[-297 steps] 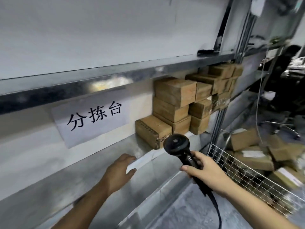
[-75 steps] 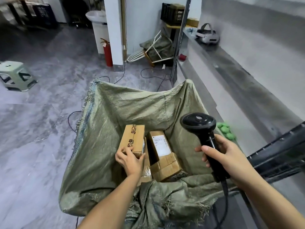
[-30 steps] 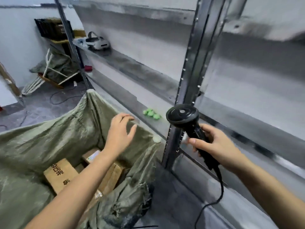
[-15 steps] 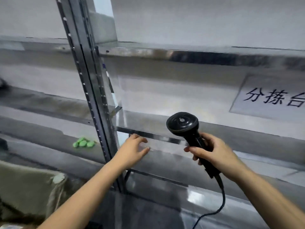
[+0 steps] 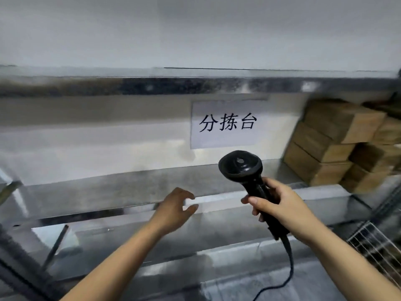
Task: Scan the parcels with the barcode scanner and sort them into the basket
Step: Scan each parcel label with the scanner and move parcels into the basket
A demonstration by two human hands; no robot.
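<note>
A black barcode scanner with a trailing cord is upright in my right hand, which grips its handle in front of the metal shelf. My left hand hovers empty, fingers spread, over the front edge of the steel shelf, left of the scanner. A stack of brown cardboard parcels sits on the shelf at the far right, well beyond both hands. The green sack with the sorted parcels is out of view.
A white paper sign with black characters hangs on the wall behind the shelf. An upper shelf edge runs across above it. A white wire basket shows at the lower right. Metal frame bars stand at the lower left.
My view has swung right from the green sack to the shelf with the sign and the stacked parcels. My left hand let go of a parcel in the sack and now hovers empty.
</note>
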